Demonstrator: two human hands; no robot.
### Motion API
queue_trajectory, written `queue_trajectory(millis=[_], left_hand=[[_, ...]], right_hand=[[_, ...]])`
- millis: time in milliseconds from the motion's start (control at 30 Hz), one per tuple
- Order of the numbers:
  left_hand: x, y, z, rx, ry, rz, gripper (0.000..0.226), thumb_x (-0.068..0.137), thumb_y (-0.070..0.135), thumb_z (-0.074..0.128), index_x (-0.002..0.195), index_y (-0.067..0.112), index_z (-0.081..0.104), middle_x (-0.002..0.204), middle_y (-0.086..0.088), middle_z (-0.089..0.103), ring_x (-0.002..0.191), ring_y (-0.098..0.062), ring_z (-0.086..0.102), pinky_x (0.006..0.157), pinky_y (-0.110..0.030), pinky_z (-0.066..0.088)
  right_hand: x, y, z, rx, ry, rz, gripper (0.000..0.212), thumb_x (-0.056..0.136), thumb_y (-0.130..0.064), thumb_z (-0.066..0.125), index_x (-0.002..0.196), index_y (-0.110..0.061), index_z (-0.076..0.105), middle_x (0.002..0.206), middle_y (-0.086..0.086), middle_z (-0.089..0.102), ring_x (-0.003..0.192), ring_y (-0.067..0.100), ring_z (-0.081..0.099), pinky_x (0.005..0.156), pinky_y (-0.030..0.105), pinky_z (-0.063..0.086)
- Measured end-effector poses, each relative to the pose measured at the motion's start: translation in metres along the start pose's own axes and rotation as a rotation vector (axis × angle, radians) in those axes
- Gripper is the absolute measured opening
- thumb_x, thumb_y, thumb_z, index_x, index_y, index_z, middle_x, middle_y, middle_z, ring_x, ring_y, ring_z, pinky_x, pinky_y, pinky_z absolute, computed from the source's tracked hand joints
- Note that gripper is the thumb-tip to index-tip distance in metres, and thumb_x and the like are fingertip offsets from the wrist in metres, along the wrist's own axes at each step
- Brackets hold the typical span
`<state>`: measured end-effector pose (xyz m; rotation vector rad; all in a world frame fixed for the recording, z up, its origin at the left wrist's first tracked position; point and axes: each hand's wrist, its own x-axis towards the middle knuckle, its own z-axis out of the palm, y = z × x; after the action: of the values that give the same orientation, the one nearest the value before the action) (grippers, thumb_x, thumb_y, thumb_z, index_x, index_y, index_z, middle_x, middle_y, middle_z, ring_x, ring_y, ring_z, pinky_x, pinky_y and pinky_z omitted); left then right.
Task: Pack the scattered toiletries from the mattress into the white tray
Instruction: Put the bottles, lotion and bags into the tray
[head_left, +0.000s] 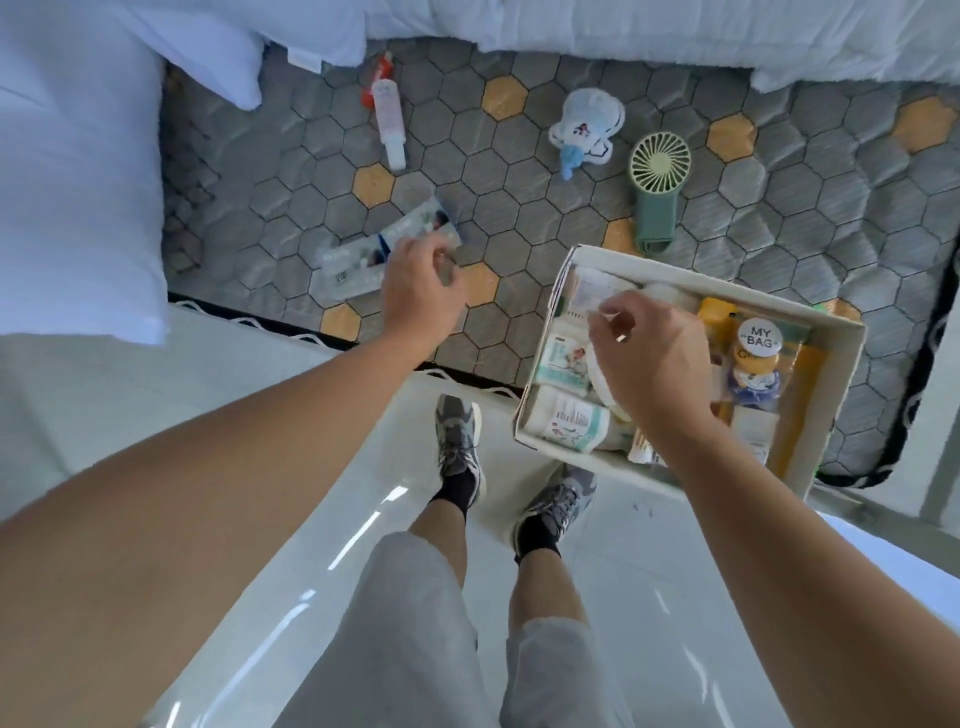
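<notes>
The white tray (837, 395) sits on the near right part of the grey hexagon-patterned mattress (519, 218), filled with several packets, tubes and a jar labelled "MY BAG" (759, 338). My right hand (649, 364) hovers over the tray's left half, thumb and forefinger close together above a white packet (592, 291); whether they grip it is unclear. My left hand (421, 291) reaches over the right end of a long flat toothpaste box (353, 260), fingers curled and apart. A pale pink bottle (389, 117) lies further back beside a red tube (383, 67).
A white and blue plush pouch (587, 127) and a green hand-held fan (657, 192) lie behind the tray. White pillows (78, 182) border the left and a white duvet (623, 26) the far side. I stand on a glossy white floor (291, 571) at the mattress edge.
</notes>
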<state>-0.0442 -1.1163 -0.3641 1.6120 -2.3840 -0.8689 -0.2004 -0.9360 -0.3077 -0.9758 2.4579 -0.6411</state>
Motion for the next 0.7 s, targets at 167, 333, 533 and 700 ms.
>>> queue_trajectory(millis=[167, 333, 533, 700], left_hand=[[0.037, -0.097, -0.032, 0.052, -0.022, -0.568, 0.071, 0.076, 0.015, 0.08, 0.138, 0.023, 0.047, 0.138, -0.015, 0.046, 0.122, -0.033, 0.049, 0.083, -0.039, 0.053], [0.051, -0.133, -0.038, 0.149, -0.286, -0.327, 0.103, 0.071, 0.004, 0.083, 0.156, 0.024, 0.03, 0.158, -0.014, 0.028, 0.142, -0.039, 0.034, 0.111, -0.047, 0.037], [0.069, -0.148, -0.033, 0.215, -0.316, -0.171, 0.094, 0.066, 0.031, 0.094, 0.146, 0.016, 0.047, 0.148, -0.016, 0.043, 0.135, -0.039, 0.042, 0.106, -0.05, 0.042], [0.07, -0.153, -0.027, 0.128, -0.332, -0.296, 0.071, 0.061, 0.049, 0.091, 0.111, 0.011, 0.058, 0.113, -0.012, 0.065, 0.097, -0.032, 0.063, 0.071, -0.036, 0.052]], right_hand=[[0.021, -0.052, 0.037, 0.022, 0.026, -0.277, 0.026, 0.091, -0.015, 0.067, 0.116, -0.008, 0.068, 0.091, 0.002, 0.071, 0.064, 0.012, 0.061, 0.051, 0.022, 0.047], [0.047, -0.095, 0.098, -0.125, -0.189, -0.415, 0.053, 0.087, -0.008, 0.066, 0.137, -0.011, 0.052, 0.131, 0.013, 0.055, 0.094, 0.026, 0.063, 0.064, 0.035, 0.059], [0.096, -0.124, 0.163, -0.405, -0.395, -0.352, 0.08, 0.08, -0.003, 0.066, 0.15, -0.023, 0.033, 0.163, 0.009, 0.018, 0.147, 0.038, 0.023, 0.111, 0.056, 0.04], [0.131, -0.132, 0.189, -0.63, -0.447, -0.364, 0.076, 0.081, -0.031, 0.074, 0.147, -0.028, 0.037, 0.149, 0.013, 0.034, 0.136, 0.037, 0.034, 0.106, 0.052, 0.04]])
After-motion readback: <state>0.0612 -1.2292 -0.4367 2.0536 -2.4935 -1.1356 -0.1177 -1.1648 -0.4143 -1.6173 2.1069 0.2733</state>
